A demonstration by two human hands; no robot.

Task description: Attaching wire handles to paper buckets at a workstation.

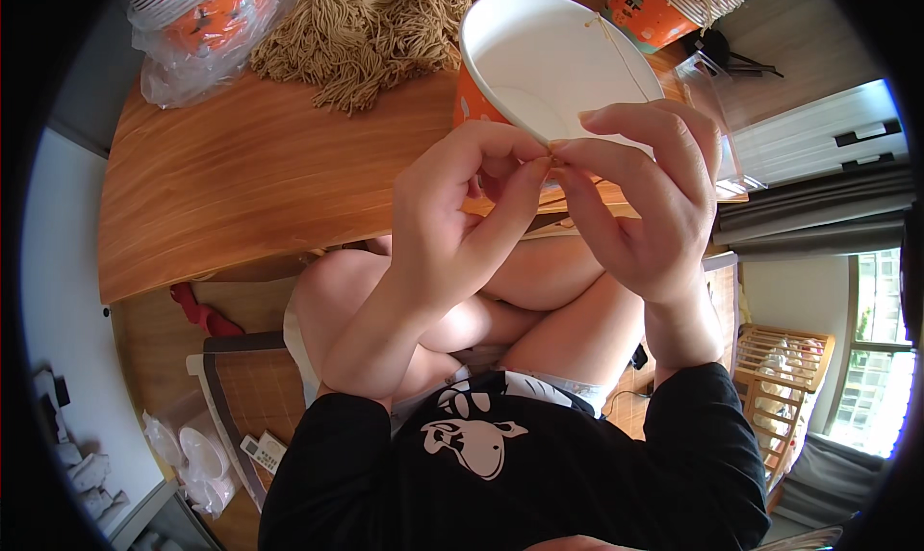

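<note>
A large paper bucket (515, 46), white inside and orange outside, stands tilted toward me at the table's near edge. A thin tan string (608, 39) is knotted at its far right rim and runs down toward my right hand. At the near rim, my left hand (448, 200) pinches with thumb and forefinger. My right hand (654, 200) pinches at the same spot, its other fingers raised over the bucket's mouth. Between the fingertips a bit of the tan string shows, mostly hidden by them.
On the wooden table (260, 176) lies a heap of tan strings (375, 36). Stacked orange buckets in clear plastic (207, 31) stand at the far left, and another bucket stack (674, 7) at the far right. A clear plastic box (717, 99) sits by the right edge.
</note>
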